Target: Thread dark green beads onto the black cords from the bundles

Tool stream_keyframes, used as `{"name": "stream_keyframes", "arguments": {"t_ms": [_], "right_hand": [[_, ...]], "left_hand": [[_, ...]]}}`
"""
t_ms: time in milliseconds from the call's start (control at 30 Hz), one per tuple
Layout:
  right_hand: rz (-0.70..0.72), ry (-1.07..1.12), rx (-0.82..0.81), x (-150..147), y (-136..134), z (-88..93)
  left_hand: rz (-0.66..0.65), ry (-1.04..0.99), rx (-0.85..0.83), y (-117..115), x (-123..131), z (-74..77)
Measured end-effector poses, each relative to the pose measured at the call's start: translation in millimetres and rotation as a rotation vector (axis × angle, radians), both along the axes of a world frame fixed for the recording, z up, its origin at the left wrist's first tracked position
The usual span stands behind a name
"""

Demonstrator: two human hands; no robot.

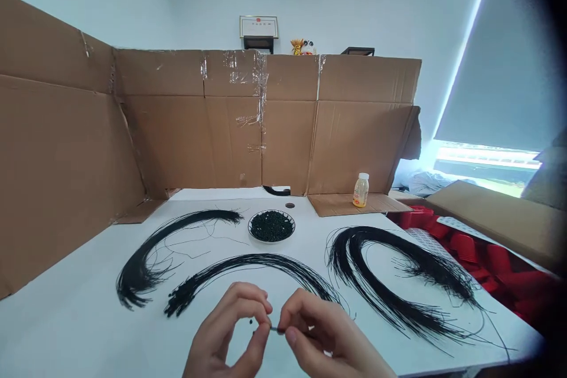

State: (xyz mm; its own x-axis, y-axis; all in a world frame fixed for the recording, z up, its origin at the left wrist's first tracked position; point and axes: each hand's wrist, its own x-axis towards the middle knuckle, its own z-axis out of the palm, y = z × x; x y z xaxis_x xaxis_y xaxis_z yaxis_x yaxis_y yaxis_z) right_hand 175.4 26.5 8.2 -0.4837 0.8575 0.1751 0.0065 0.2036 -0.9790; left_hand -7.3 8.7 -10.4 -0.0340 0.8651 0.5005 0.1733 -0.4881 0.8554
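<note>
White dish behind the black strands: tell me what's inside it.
The white dish holds a heap of small black pellets. They cover its floor, so only the rim and a narrow band of the inner wall show.

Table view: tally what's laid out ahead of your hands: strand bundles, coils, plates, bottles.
Black strand bundles: 3
Small black coil: 1
Plate of black pellets: 1
Plastic bottle: 1
Total: 6
</note>
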Motion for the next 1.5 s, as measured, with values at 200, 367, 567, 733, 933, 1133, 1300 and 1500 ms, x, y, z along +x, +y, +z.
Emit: {"name": "stream_keyframes", "arguments": {"t_ms": [200,367,567,733,933,1133,1300,1500], "right_hand": [[-0.204,0.014,0.064,14,3,6.1],[-0.351,0.038,0.096,28,0,6.4],[-0.353,0.009,0.085,28,-2,10.2],[-0.346,-0.009,0.087,27,0,8.6],[-0.333,-0.011,0.086,27,2,11.4],[-0.311,-0.038,0.072,25,1,14.6],[-0.286,-0.033,0.087,21,2,12.4],[-0.272,-0.051,0.083,14,10,6.9]], "left_hand": [[0.007,0.499,-0.340,30,-36,-20.2],[0.090,0.668,-0.440,44,-46,-59.9],[0.089,0.702,-0.447,51,-32,-68.3],[0.105,0.704,-0.436,47,-32,-61.0],[0.032,0.777,-0.455,45,-34,-62.6],[0.035,0.811,-0.476,44,-29,-66.4],[0.038,0.812,-0.473,46,-27,-72.0],[0.012,0.689,-0.465,48,-29,-69.3]]}}
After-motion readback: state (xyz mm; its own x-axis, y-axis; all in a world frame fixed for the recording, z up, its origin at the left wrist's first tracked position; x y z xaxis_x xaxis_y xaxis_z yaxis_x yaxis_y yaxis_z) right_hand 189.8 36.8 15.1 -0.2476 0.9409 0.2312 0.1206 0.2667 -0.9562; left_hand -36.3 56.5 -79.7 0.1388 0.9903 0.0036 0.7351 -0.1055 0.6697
